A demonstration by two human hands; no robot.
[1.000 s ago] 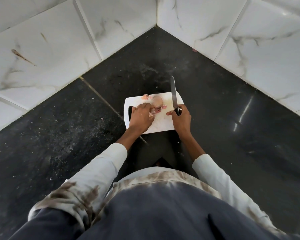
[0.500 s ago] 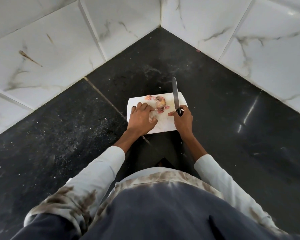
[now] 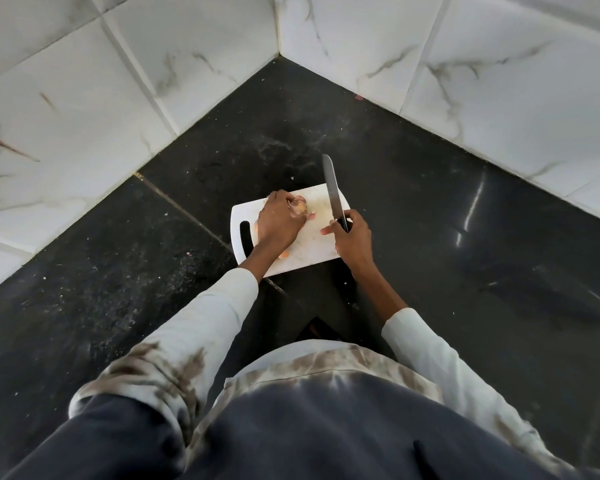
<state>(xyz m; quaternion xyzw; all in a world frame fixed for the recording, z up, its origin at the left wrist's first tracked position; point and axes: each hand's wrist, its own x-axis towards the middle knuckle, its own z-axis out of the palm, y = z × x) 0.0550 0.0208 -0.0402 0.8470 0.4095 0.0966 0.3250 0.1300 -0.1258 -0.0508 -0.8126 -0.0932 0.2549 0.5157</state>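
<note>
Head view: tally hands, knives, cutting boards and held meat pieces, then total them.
Hands: 2 (left hand, right hand)
Knives: 1 (knife)
Cutting boards: 1 (cutting board)
Held meat pieces: 1 (meat piece)
Total: 5

One cutting board (image 3: 312, 249). One knife (image 3: 333, 192). One piece of raw meat (image 3: 300, 207), plus small scraps (image 3: 284, 254), count unclear. Two hands: left hand (image 3: 279, 223), right hand (image 3: 354, 239).

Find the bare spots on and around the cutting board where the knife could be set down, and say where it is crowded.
Free: the black surface right of the cutting board, and the board's strip between left hand and right hand. Crowded: the board's far part, with the meat and the knife.
</note>
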